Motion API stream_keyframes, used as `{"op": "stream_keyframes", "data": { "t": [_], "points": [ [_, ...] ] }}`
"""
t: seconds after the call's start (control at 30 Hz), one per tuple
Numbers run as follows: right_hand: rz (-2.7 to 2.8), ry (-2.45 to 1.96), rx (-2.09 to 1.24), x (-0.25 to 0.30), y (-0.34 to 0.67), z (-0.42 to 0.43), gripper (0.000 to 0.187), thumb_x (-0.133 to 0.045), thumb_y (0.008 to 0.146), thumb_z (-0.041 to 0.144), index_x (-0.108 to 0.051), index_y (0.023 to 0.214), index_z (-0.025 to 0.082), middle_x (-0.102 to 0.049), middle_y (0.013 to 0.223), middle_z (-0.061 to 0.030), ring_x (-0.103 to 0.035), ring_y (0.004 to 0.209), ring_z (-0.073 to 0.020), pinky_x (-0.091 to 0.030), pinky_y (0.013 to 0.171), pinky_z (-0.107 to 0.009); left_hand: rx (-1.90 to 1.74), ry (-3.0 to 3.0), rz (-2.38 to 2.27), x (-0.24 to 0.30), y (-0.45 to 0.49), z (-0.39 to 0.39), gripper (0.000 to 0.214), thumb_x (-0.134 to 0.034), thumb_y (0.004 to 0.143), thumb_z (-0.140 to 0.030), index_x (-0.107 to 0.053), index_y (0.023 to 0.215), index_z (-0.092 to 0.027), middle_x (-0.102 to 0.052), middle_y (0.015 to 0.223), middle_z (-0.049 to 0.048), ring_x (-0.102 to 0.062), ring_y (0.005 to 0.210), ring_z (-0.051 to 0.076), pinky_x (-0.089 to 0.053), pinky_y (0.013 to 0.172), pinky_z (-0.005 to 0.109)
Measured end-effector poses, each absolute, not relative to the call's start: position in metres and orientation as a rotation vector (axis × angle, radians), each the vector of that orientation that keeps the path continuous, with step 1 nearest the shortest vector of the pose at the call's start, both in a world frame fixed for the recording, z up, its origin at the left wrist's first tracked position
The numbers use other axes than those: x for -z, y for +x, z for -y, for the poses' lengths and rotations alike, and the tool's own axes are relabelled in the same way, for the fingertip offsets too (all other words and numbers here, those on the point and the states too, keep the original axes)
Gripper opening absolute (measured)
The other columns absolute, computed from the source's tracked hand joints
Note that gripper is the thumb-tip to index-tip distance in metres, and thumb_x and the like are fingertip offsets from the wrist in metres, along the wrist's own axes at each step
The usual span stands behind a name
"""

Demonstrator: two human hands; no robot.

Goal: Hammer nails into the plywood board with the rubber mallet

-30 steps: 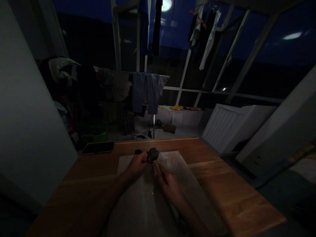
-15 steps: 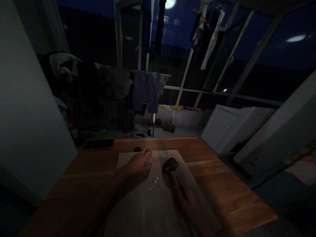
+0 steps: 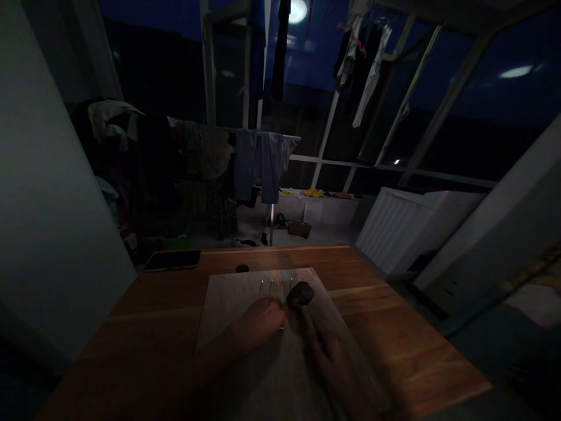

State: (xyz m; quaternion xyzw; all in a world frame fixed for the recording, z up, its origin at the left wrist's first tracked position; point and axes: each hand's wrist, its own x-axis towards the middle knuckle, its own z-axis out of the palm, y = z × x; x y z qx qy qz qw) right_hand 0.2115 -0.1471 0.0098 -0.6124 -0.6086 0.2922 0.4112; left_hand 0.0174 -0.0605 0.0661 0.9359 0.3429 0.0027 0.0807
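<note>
A pale board lies on the wooden table. Three nails stand upright in a row near the board's far edge. My right hand is wrapped round the handle of a hammer whose dark head rests on the board just right of the nails. My left hand lies on the board beside the hammer head, over the spot where loose nails lay; its fingers are curled down, and whatever they hold is hidden in the dark.
A dark phone lies at the table's far left corner, and a small dark round object sits just beyond the board. Past the table stand a clothes rack with hanging jeans and a white radiator.
The hammer head came down from the nail row to rest on the board. My left hand left the standing nails and moved back to the loose nails beside the hammer head.
</note>
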Motion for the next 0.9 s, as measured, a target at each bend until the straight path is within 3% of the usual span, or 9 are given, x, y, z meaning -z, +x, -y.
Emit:
{"op": "stream_keyframes", "data": {
  "t": [0.2, 0.33, 0.43, 0.63, 0.77, 0.9],
  "points": [
    [1.537, -1.562, -0.725, -0.015, 0.211, 0.149, 0.081, -0.039, 0.095, 0.076, -0.064, 0.143, 0.015, -0.071, 0.135, -0.0150, -0.066, 0.127, -0.0319, -0.052, 0.105, -0.038, -0.040, 2.802, -0.976, -0.058, 0.013, 0.060, 0.030, -0.045, 0.093, -0.007, -0.069, 0.111, -0.012, -0.072, 0.106, 0.0168, -0.069, 0.100, 0.029, -0.053, 0.089, 0.039],
    [1.521, -1.561, -0.744, -0.015, 0.211, 0.148, 0.080, -0.042, 0.093, 0.077, -0.067, 0.139, 0.016, -0.074, 0.129, -0.0151, -0.070, 0.120, -0.0338, -0.054, 0.102, -0.041, -0.148, 2.765, -0.931, -0.061, 0.006, 0.047, 0.018, -0.060, 0.085, -0.013, -0.070, 0.099, -0.017, -0.072, 0.100, 0.0122, -0.068, 0.097, 0.029, -0.052, 0.090, 0.039],
    [1.499, -1.542, -0.735, -0.014, 0.211, 0.147, 0.077, -0.045, 0.093, 0.076, -0.071, 0.134, 0.016, -0.075, 0.127, -0.0169, -0.071, 0.119, -0.0364, -0.054, 0.102, -0.046, -0.410, 2.571, -0.838, -0.056, -0.009, 0.021, 0.011, -0.065, 0.077, -0.016, -0.068, 0.087, -0.020, -0.071, 0.094, 0.0063, -0.067, 0.089, 0.025, -0.051, 0.082, 0.033],
    [1.496, -1.571, -0.763, -0.013, 0.210, 0.147, 0.078, -0.043, 0.094, 0.074, -0.067, 0.139, 0.015, -0.070, 0.136, -0.0166, -0.063, 0.131, -0.0359, -0.046, 0.111, -0.049, -1.047, 1.949, -1.100, -0.023, -0.049, -0.035, 0.012, -0.058, 0.078, -0.023, -0.067, 0.084, -0.018, -0.071, 0.084, 0.0036, -0.066, 0.084, 0.020, -0.051, 0.080, 0.030],
    [1.493, -1.612, -0.783, -0.015, 0.210, 0.147, 0.086, -0.039, 0.092, 0.078, -0.064, 0.141, 0.011, -0.069, 0.137, -0.0186, -0.063, 0.130, -0.0372, -0.047, 0.111, -0.049, -1.094, 1.854, -1.095, -0.010, -0.059, -0.043, 0.017, -0.062, 0.076, -0.030, -0.069, 0.082, -0.016, -0.072, 0.082, 0.0047, -0.065, 0.081, 0.020, -0.051, 0.078, 0.030],
    [1.524, -1.602, -0.792, -0.016, 0.212, 0.147, 0.087, -0.039, 0.092, 0.079, -0.063, 0.143, 0.012, -0.069, 0.137, -0.0190, -0.063, 0.130, -0.0371, -0.049, 0.109, -0.049, -1.027, 1.923, -0.999, -0.010, -0.057, -0.038, 0.016, -0.062, 0.072, -0.025, -0.071, 0.082, -0.015, -0.072, 0.084, 0.0049, -0.066, 0.081, 0.019, -0.051, 0.077, 0.029]
  ]
}}
